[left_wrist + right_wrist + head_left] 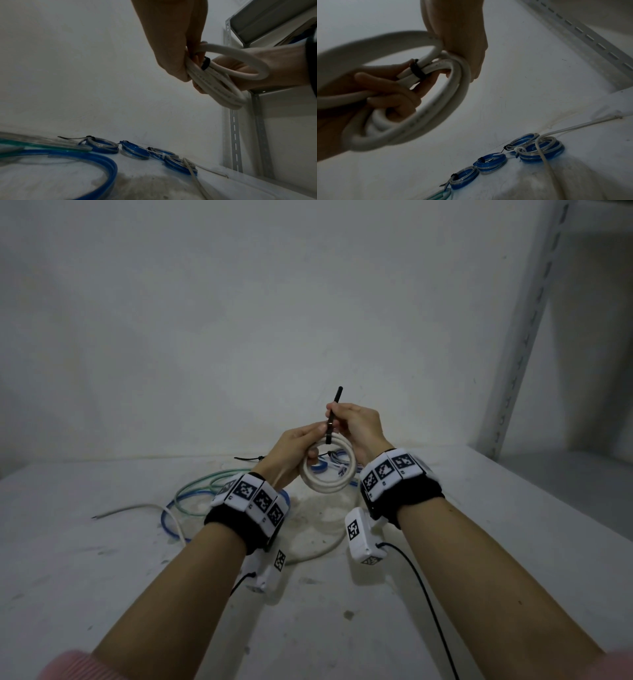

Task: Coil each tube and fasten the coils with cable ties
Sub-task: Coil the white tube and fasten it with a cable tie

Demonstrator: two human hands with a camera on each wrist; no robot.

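Note:
A white tube coil (pixel 324 487) hangs in the air over the table, a black cable tie (pixel 334 409) looped round its top. My left hand (pixel 297 447) grips the coil on the left, fingers curled through the loops. My right hand (pixel 359 426) pinches the tie's tail, which sticks straight up. In the left wrist view the tie band (pixel 205 63) wraps the coil (pixel 223 89) just below my left hand (pixel 173 44). Seen from the right wrist, the tie (pixel 417 70) binds the coil (pixel 436 108) beside my left hand's fingers (pixel 385 83).
Several tied blue-and-clear coils (pixel 135 150) (pixel 491 162) lie along the wall. Loose blue tube (pixel 169 517), green tube (pixel 195 484) and a loose white tube (pixel 318 549) sprawl on the white table (pixel 102 594) under my wrists. A slotted shelf upright (pixel 524 337) stands at the right.

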